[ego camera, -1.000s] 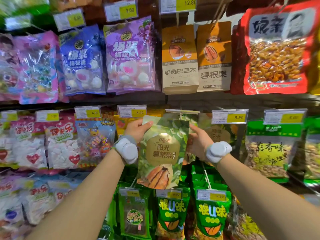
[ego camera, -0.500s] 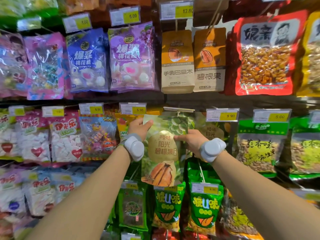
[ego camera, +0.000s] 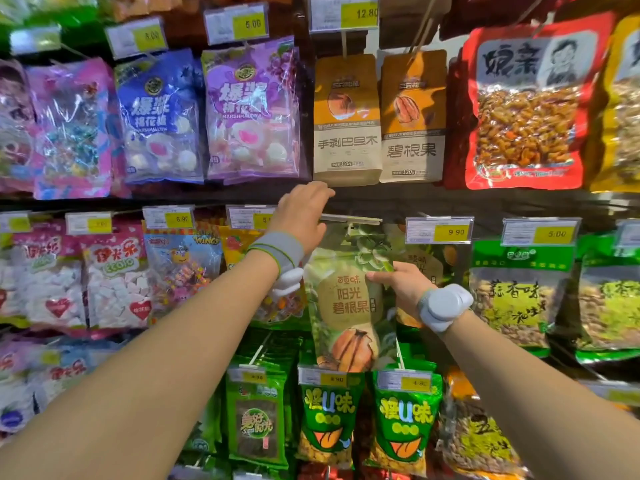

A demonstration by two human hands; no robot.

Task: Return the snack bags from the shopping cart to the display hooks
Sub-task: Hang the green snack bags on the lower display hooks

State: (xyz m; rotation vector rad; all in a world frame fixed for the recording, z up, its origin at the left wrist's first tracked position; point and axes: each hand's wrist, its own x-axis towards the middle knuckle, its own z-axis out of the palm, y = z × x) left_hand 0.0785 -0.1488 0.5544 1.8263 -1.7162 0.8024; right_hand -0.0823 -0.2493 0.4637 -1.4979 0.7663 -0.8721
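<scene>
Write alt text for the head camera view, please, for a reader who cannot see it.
A right hand grips a green pecan snack bag in front of a store display, while the left hand reaches up to the price tag holder on the hook above it. Candy and nut bags hang all around.

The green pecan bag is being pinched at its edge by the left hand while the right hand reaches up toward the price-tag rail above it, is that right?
Not quite: the hands are swapped. In the head view the right hand pinches the green pecan bag at its edge, and the left hand reaches up toward the price-tag rail above it.
</scene>
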